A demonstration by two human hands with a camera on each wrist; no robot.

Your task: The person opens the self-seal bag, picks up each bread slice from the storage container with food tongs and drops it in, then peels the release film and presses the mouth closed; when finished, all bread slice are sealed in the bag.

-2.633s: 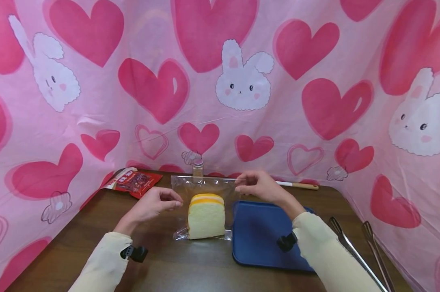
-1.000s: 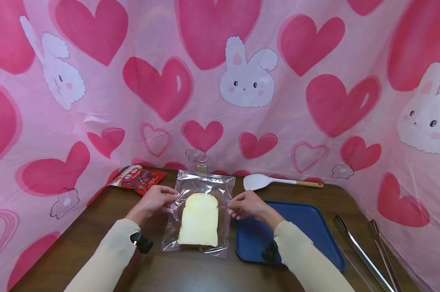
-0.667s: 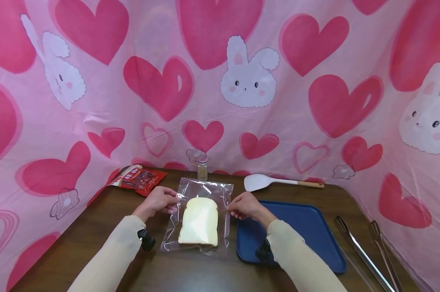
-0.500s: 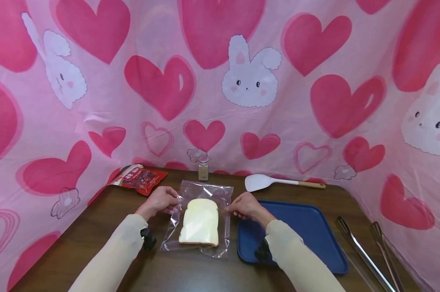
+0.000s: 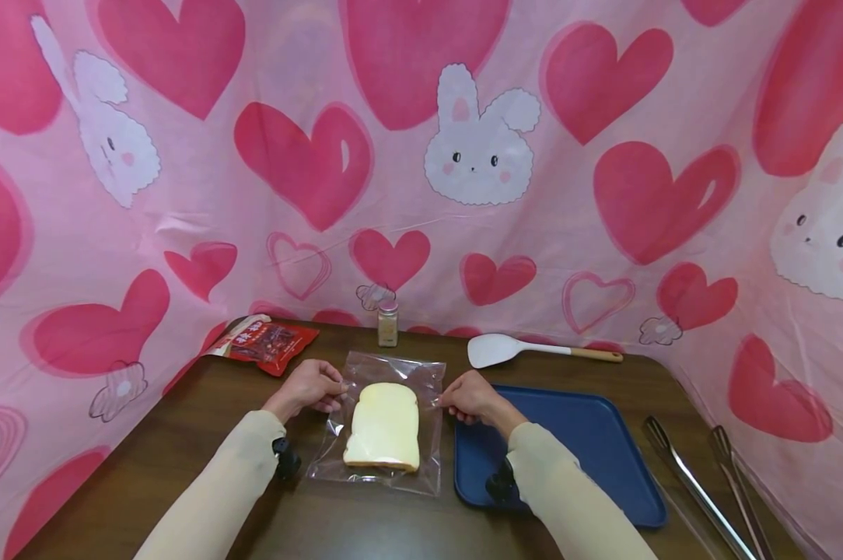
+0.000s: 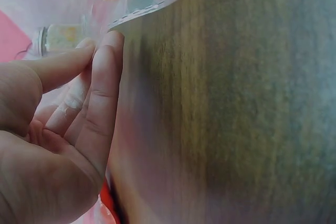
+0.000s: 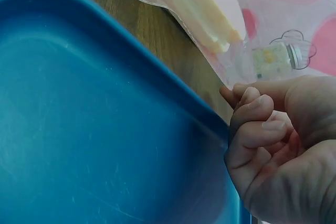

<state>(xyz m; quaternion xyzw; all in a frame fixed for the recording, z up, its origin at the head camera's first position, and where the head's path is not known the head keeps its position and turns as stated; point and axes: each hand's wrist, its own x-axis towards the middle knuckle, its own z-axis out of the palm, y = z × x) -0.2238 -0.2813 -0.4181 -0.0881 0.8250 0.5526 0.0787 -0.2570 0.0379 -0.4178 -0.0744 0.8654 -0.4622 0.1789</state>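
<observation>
A clear plastic bag (image 5: 431, 459) lies on the wooden table, with pale toast-shaped bread (image 5: 383, 428) inside it. At the bag's left edge, my left hand (image 5: 313, 386) pinches the film between thumb and fingertips. The left wrist view shows that hand (image 6: 73, 114) at the bag's dashed seam (image 6: 152, 8). My right hand (image 5: 472, 397) pinches the opposite edge, over the near-left part of the blue tray (image 5: 568, 451). In the right wrist view its other fingers (image 7: 252, 135) are curled in, and the bread (image 7: 194, 9) shows edge-on through the film.
Behind the bag stands a small spice jar (image 5: 388, 325). A red food packet (image 5: 271, 344) lies at the back left, and a white spatula (image 5: 494, 349) with a wooden handle at the back right. Metal tongs (image 5: 701, 482) lie right of the tray. A pink heart-patterned cloth (image 5: 463, 233) encloses the table.
Earlier the bag stood raised with the bread's orange layered edge showing; now it lies flatter, nearer me. Both hands have come down to its side edges, and the spatula head is uncovered.
</observation>
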